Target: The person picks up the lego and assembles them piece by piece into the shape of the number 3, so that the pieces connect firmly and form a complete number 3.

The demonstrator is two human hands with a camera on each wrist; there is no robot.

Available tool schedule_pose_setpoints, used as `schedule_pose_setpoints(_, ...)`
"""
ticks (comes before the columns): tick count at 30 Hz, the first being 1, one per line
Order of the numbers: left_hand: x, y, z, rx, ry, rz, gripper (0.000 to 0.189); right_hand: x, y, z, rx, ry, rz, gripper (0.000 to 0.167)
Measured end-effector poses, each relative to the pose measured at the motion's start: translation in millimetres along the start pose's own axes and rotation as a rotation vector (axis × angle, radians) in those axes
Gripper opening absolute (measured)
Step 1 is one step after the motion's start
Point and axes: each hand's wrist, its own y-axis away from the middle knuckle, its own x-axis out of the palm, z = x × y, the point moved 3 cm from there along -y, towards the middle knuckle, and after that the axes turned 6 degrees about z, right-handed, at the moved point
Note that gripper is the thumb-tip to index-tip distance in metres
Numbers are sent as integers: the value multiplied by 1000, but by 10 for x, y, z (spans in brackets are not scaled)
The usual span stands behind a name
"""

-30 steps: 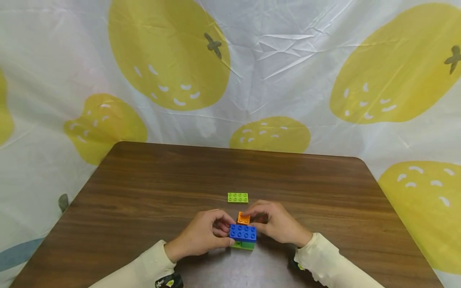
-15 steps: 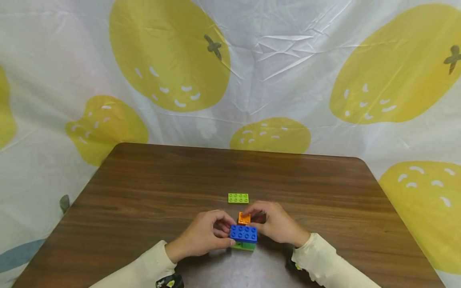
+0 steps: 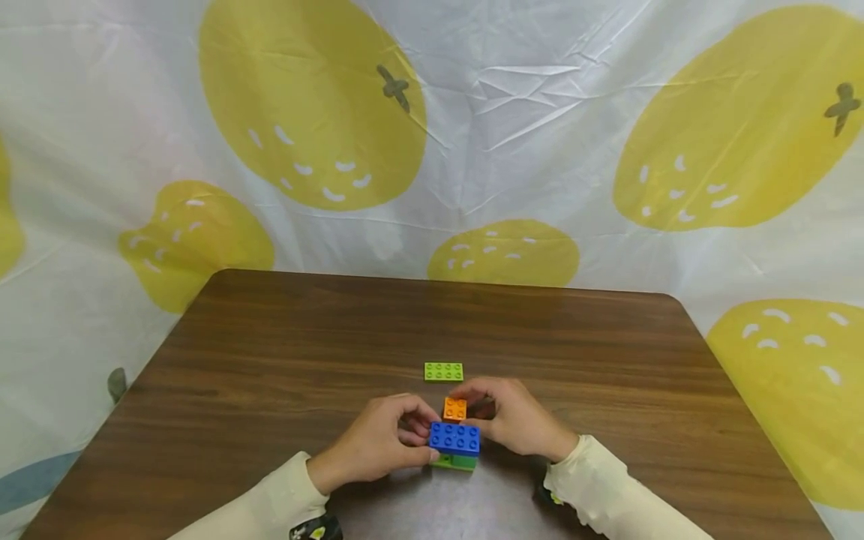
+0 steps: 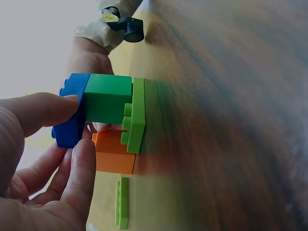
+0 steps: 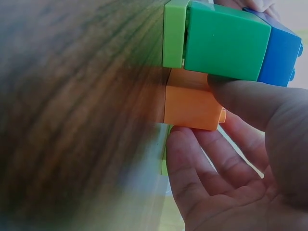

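Close to the table's near side stands a small stack: a blue building brick (image 3: 454, 438) on top, a green brick (image 4: 108, 98) under it, and a lime-green flat brick (image 4: 138, 115) at the bottom. My left hand (image 3: 381, 441) pinches the blue brick at its left end, thumb in front and fingers behind. Just behind the stack an orange brick (image 3: 455, 409) sits on the table, studs up. My right hand (image 3: 520, 421) holds it between thumb and fingers, the index finger at its far side. In the right wrist view that thumb also lies close against the green brick.
A second lime-green flat brick (image 3: 443, 371) lies on the brown wooden table (image 3: 304, 330) behind the orange brick. A white cloth (image 3: 486, 165) with yellow fruit prints hangs beyond the table's far edge.
My right index finger has shifted off the top of the orange brick to its far side, uncovering its studs. The left hand and the stack stay in place.
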Motion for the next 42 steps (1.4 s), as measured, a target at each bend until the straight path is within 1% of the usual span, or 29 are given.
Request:
schedule_pose_setpoints(3,0,-4,8,0,-10,-3,34,-2,1,1,9,-3,7,35)
schedule_pose_setpoints(20,11,21,0,2,-9,1,34,23,11,-4,14,-32,20,34)
schedule_pose_setpoints(24,6,15,-13,8,-15,-3,35,25,3,-2,7,-25,17,34)
schedule_pose_setpoints(29,2,8,-28,2,-16,2,35,20,6,-5,5,-9,12,34)
schedule_pose_setpoints(42,5,10,-25,3,-17,1,35,15,-4,2,-10,5,18,35)
